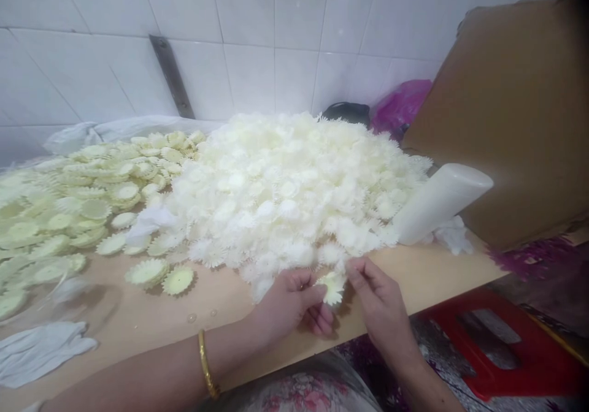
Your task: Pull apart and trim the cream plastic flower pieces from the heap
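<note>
At the table's front edge, my left hand (pixel 297 305) pinches a pale yellow, petal-edged artificial flower piece (pixel 332 288) between thumb and fingers. Close by on its right is my right hand (pixel 380 301), thumb and fingertips pressed together at the edge of the pile; what they grip is too small and blurred to make out. Just beyond both hands rises a large heap of white, frilly flower pieces (pixel 285 185). To its left lies a spread of yellowish flower pieces (pixel 59 222), thicker and stacked in places. A loose yellow flower piece (pixel 178 281) rests on the wooden table (pixel 151 332).
A white bottle (pixel 442 203) leans at the heap's right side, beside a large brown cardboard box (pixel 501 124). A white glove (pixel 41 350) lies at the front left. A purple bag (pixel 398 106) sits against the tiled wall. Below right stands a red plastic stool (pixel 529 350).
</note>
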### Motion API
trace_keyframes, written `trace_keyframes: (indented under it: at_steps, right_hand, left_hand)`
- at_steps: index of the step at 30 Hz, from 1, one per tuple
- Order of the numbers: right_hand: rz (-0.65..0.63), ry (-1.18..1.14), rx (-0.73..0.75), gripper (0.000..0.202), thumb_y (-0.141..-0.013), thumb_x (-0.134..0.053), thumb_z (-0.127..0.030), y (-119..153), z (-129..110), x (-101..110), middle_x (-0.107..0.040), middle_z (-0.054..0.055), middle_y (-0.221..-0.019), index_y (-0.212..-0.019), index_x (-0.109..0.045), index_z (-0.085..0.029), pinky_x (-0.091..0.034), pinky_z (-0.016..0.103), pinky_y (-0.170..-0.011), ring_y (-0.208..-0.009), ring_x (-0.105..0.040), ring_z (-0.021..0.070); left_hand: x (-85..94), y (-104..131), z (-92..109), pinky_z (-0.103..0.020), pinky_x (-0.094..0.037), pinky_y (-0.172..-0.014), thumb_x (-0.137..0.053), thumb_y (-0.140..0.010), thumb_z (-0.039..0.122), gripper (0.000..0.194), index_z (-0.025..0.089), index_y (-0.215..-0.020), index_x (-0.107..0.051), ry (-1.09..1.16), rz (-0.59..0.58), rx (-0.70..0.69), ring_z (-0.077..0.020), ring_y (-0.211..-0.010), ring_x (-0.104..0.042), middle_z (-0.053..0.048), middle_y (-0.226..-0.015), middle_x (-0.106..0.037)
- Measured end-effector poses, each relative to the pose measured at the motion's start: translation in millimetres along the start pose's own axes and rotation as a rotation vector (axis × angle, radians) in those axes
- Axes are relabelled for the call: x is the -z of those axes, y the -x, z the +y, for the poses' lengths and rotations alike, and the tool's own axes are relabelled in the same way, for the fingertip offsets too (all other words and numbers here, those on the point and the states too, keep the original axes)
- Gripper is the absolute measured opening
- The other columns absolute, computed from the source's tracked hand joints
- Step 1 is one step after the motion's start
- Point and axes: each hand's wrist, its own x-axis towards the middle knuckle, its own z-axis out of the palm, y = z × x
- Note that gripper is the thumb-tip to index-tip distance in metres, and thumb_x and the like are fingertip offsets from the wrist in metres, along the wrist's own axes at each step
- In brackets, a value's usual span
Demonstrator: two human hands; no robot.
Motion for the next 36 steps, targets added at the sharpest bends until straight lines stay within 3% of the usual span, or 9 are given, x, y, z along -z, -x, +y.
trace_keyframes:
  at_steps: [3, 7, 12, 15, 18, 23, 28, 32, 36]
  right_hand:
    - [0.279, -0.11, -0.145, 0.027, -0.081, -0.045, -0.041, -14, 6, 21, -0.046, -0.002, -0.061, -0.065, -0.047, -0.019, -0.041, 0.024, -0.053, -0.057, -0.048, 0.0125]
    - [0.457, -0.116, 0.039, 0.019, -0.077, -0.054, -0.037, -27, 11, 41, -0.049, -0.002, -0.067, -0.074, -0.051, -0.019, -0.044, 0.026, -0.062, -0.063, -0.049, 0.0126]
    - [0.138, 0.328, 0.31, 0.02, -0.079, -0.05, -0.031, -25, 15, 28, -0.054, 0.006, -0.093, -0.094, -0.058, -0.02, -0.043, 0.033, -0.075, -0.089, -0.052, 0.02]
    - [0.118, 0.341, 0.381, 0.014, -0.082, -0.047, -0.026, -18, 12, 20, -0.053, 0.008, -0.093, -0.084, -0.058, -0.019, -0.041, 0.034, -0.079, -0.09, -0.051, 0.0206]
    - [0.068, 0.231, 0.346, 0.011, -0.082, -0.048, -0.025, -9, 1, 17, -0.055, 0.005, -0.081, -0.075, -0.055, -0.02, -0.042, 0.03, -0.072, -0.079, -0.052, 0.0179]
    - [-0.309, 0.08, 0.189, 0.012, -0.077, -0.055, -0.03, 0, -13, 9, -0.056, 0.002, -0.07, -0.072, -0.055, -0.019, -0.043, 0.026, -0.06, -0.068, -0.053, 0.0159]
    - [-0.514, -0.139, -0.021, 0.015, -0.077, -0.056, -0.031, -2, -9, 2, -0.055, -0.001, -0.059, -0.071, -0.05, -0.019, -0.041, 0.025, -0.053, -0.056, -0.052, 0.0132]
    - [-0.484, -0.115, 0.005, 0.018, -0.08, -0.052, -0.031, -4, -5, 1, -0.052, -0.002, -0.057, -0.068, -0.05, -0.018, -0.038, 0.023, -0.051, -0.053, -0.048, 0.0114]
    - [-0.399, -0.004, 0.072, 0.023, -0.082, -0.047, -0.033, -5, -3, 3, -0.047, -0.001, -0.059, -0.065, -0.052, -0.017, -0.036, 0.022, -0.051, -0.055, -0.043, 0.0108]
  left_hand:
    - [3.8, 0, -1, -0.019, -0.041, -0.042, -0.06, -0.07, 0.035, 0.027, 0.011, -0.061, -0.05, -0.016, 0.024, 0.019, -0.011, -0.043, -0.056, -0.005, -0.052, -0.061]
    - [6.4, -3, -2, -0.02, -0.04, -0.042, -0.06, -0.07, 0.035, 0.026, 0.011, -0.063, -0.052, -0.065, 0.025, 0.042, -0.012, -0.045, -0.058, -0.006, -0.056, -0.062]
    - [4.2, -5, -1, -0.019, -0.04, -0.045, -0.058, -0.072, 0.033, 0.023, 0.01, -0.068, -0.055, -0.081, 0.034, 0.008, -0.0101, -0.047, -0.057, -0.005, -0.058, -0.063]
    - [1.7, -3, 1, -0.019, -0.04, -0.044, -0.057, -0.073, 0.035, 0.025, 0.011, -0.065, -0.053, -0.08, 0.034, 0.004, -0.0096, -0.045, -0.056, -0.005, -0.056, -0.062]
    - [-0.9, -1, 2, -0.018, -0.039, -0.042, -0.059, -0.071, 0.036, 0.027, 0.012, -0.062, -0.051, -0.082, 0.04, 0.002, -0.0092, -0.042, -0.054, -0.003, -0.053, -0.06]
    - [-2.6, 1, 3, -0.016, -0.036, -0.039, -0.06, -0.069, 0.038, 0.029, 0.013, -0.059, -0.05, -0.059, 0.025, -0.013, -0.0084, -0.039, -0.053, 0.0, -0.046, -0.056]
    - [0.6, -1, 2, -0.018, -0.04, -0.043, -0.05, -0.075, 0.047, 0.039, 0.011, -0.059, -0.052, -0.072, -0.04, -0.052, -0.0097, -0.043, -0.055, -0.003, -0.05, -0.058]
    - [3.0, -4, 2, -0.024, -0.046, -0.051, -0.039, -0.078, 0.054, 0.052, 0.008, -0.062, -0.057, -0.056, -0.088, -0.017, -0.0122, -0.049, -0.058, -0.008, -0.057, -0.061]
    - [4.1, -4, 1, -0.025, -0.047, -0.053, -0.059, -0.069, 0.045, 0.035, 0.01, -0.068, -0.056, -0.004, -0.082, -0.025, -0.0136, -0.053, -0.06, -0.006, -0.059, -0.063]
